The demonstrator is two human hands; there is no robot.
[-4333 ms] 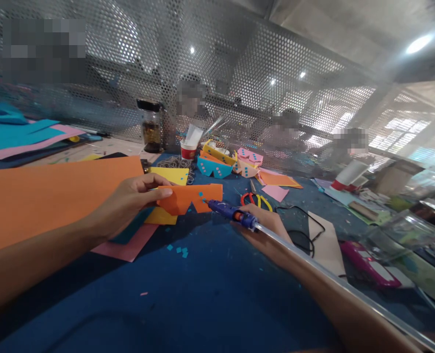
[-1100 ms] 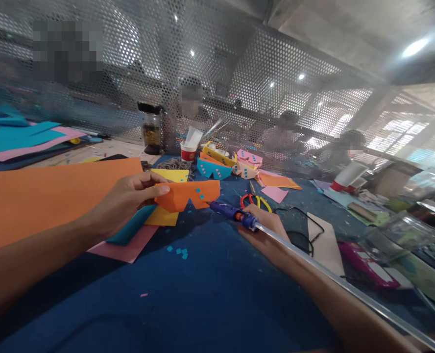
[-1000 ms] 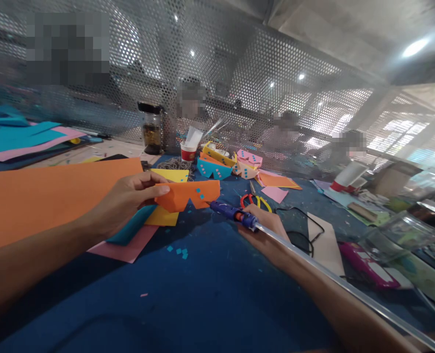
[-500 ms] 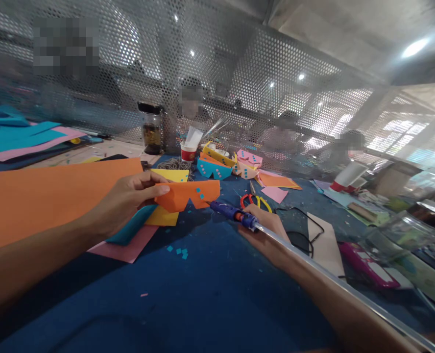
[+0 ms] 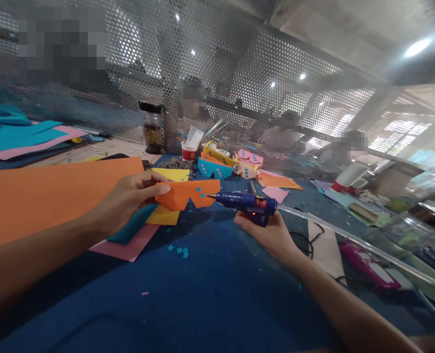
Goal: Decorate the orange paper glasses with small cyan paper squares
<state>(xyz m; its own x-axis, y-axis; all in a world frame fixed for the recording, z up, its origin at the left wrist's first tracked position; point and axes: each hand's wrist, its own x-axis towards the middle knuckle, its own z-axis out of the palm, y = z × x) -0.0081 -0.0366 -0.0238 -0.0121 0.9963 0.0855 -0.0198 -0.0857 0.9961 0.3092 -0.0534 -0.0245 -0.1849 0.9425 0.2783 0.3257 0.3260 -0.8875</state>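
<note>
Between its thumb and fingers, my left hand [image 5: 134,196] pinches the left end of an orange paper cutout [image 5: 179,195] shaped like a mask. Small blue squares are stuck near the cutout's right part. My right hand [image 5: 271,235] grips a blue glue gun [image 5: 243,202], whose nozzle points left at the cutout's right side, close to the squares; whether it touches, I cannot tell. A long clear glue stick [image 5: 350,238] juts out of the gun's back. Several loose blue squares [image 5: 179,250] lie on the blue table [image 5: 203,299] below.
Orange sheet [image 5: 56,196] at left; yellow [image 5: 169,218] and pink paper [image 5: 129,245] under my left hand. Decorated cutouts [image 5: 214,169], a paper cup [image 5: 189,151] and a jar [image 5: 152,128] stand behind. At right lie a black cord [image 5: 318,233] and a magenta object [image 5: 368,264]. People sit beyond the mesh screen.
My right hand has turned the glue gun from a slant to nearly level, and its back end has swung up and right. My left hand and the orange cutout have hardly moved.
</note>
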